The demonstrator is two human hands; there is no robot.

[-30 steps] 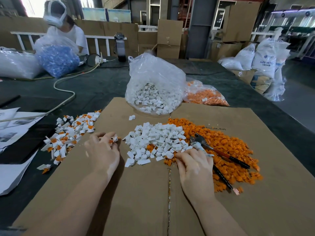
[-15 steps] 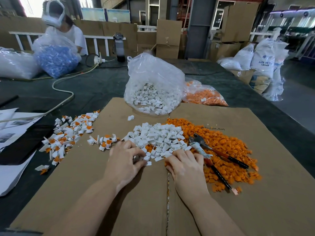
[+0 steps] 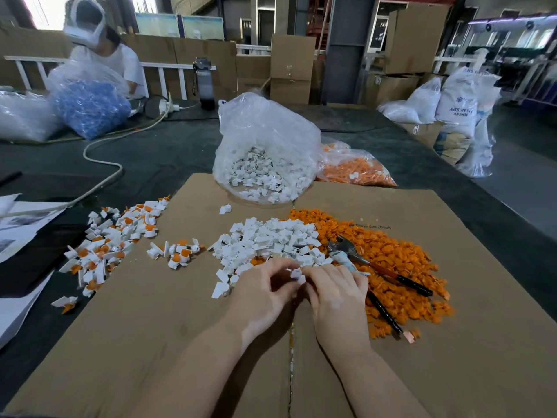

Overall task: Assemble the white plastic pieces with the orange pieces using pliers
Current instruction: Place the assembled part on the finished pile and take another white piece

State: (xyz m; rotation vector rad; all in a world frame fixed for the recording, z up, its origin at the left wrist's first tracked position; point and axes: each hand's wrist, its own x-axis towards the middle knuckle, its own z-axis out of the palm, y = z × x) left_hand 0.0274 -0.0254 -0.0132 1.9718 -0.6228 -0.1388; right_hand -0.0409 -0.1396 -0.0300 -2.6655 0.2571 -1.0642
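A heap of white plastic pieces [image 3: 271,239] lies mid-cardboard, with a spread of orange pieces [image 3: 391,267] to its right. The pliers [image 3: 376,267] rest on the orange pieces, handles pointing toward me. My left hand [image 3: 262,291] and my right hand [image 3: 334,294] meet at the near edge of the white heap, fingertips pinching a small white piece [image 3: 297,274] between them. Assembled white-and-orange pieces [image 3: 114,242] are piled at the left, with a smaller cluster of assembled pieces [image 3: 177,251] closer in.
A clear bag of white pieces [image 3: 265,158] and a bag of orange pieces [image 3: 352,168] stand behind the cardboard sheet [image 3: 150,342]. Papers [image 3: 18,230] and a hose [image 3: 99,146] lie left. Another person [image 3: 99,58] sits at the far left with a bag of blue parts [image 3: 90,107].
My left hand left the small assembled cluster at the left and came right to the white heap. Both hands now meet on a white piece, lifted slightly off the pile.
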